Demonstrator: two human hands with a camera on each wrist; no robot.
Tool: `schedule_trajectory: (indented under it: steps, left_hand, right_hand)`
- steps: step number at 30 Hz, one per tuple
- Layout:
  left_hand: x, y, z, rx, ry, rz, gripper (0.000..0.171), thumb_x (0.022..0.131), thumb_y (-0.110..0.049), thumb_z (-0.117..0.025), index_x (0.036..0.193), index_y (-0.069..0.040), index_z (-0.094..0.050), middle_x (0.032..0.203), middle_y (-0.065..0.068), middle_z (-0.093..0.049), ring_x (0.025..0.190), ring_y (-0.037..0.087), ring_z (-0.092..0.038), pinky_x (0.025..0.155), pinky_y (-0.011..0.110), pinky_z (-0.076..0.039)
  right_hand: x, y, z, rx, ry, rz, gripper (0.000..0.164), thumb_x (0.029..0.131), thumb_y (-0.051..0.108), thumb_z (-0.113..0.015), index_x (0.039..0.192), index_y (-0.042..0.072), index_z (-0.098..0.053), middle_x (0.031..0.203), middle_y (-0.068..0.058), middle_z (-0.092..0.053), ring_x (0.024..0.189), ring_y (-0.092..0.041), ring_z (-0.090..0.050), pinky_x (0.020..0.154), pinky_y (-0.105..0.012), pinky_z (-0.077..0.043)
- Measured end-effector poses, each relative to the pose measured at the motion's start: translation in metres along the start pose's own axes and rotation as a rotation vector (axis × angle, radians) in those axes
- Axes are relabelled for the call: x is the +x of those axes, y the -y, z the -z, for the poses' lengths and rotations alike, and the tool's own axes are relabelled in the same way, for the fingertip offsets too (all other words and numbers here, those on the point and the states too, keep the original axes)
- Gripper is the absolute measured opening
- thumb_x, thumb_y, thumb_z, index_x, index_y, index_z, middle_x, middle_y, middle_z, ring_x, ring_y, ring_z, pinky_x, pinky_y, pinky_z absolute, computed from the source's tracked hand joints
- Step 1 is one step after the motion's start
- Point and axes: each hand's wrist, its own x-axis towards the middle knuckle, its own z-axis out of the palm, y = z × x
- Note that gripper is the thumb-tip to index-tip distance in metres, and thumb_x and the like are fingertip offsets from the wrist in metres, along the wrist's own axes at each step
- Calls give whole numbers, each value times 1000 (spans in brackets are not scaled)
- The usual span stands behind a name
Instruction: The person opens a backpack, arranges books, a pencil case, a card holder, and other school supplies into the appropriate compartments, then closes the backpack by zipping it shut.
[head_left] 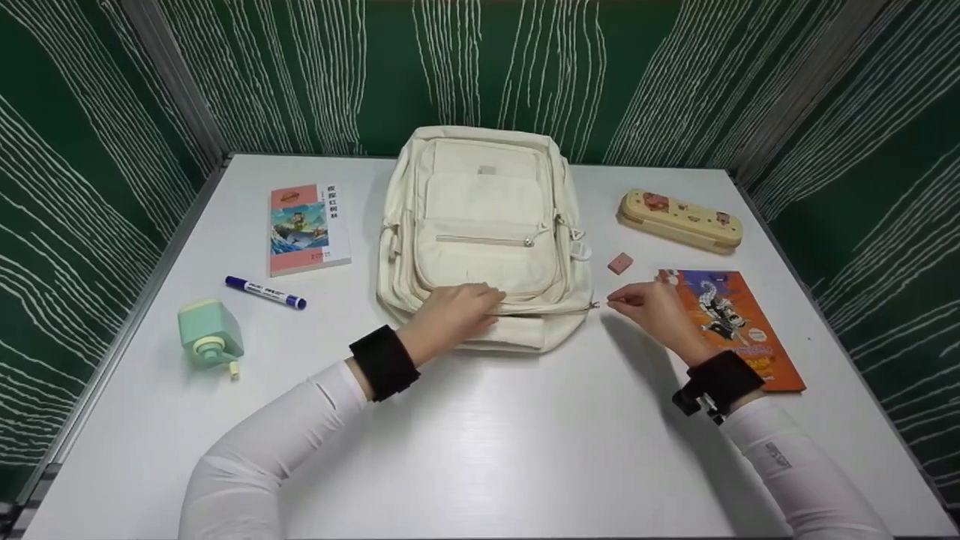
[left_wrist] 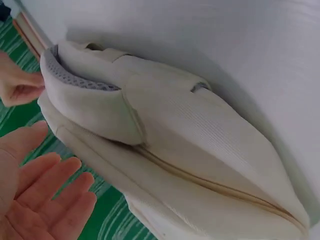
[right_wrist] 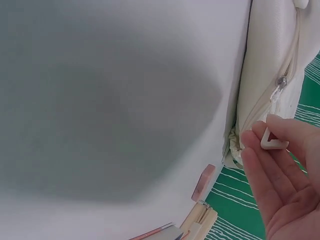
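Note:
A cream backpack (head_left: 484,202) lies on the table, its front pocket facing up and its top end toward the far side. My left hand (head_left: 457,311) is over its near end with fingers extended. In the left wrist view, the fingers (left_wrist: 62,187) of that hand lie relaxed beside the bag's edge. At the bag's right near corner, my right hand (head_left: 649,304) pinches a white triangular zipper pull (right_wrist: 274,144) between thumb and fingers. The pull hangs from a metal zipper slider (right_wrist: 282,82) on the bag's side seam.
Left of the bag are a book (head_left: 300,259), a blue marker (head_left: 266,292) and a mint-green pencil sharpener (head_left: 210,326). To the right are a pink eraser (head_left: 620,262), a yellow pencil case (head_left: 679,221) and an orange book (head_left: 765,337), partly under my right hand.

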Motion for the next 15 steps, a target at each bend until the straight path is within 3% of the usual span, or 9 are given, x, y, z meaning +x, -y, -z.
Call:
schedule_trajectory:
  steps: [5,8,15]
  left_hand:
    - [11,-7,-13,28,-2,-7,14,100,-18,-65,104,-8,-73,94,7,-78,79,25,-75,66,38,-62]
    - [10,-8,-16,46,-36,-27,17,101,-15,-62,90,-9,-74,82,5,-77,68,22,-72,60,36,-60]
    - [9,-7,-20,113,-89,-80,18,99,-15,-64,86,-11,-75,75,1,-76,61,15,-68,55,29,-57]
  right_hand:
    - [6,-2,-4,-18,18,0,11,93,4,-73,99,0,-80,97,-20,-79,89,-36,-76,80,-38,-62]
    - [13,-1,-4,-27,15,10,9,92,2,-73,97,-1,-80,96,-21,-79,88,-37,-76,80,-42,-62]
    - [37,-5,4,-151,-38,35,8,91,0,-73,95,-3,-79,92,-23,-78,85,-40,-75,80,-53,-60]
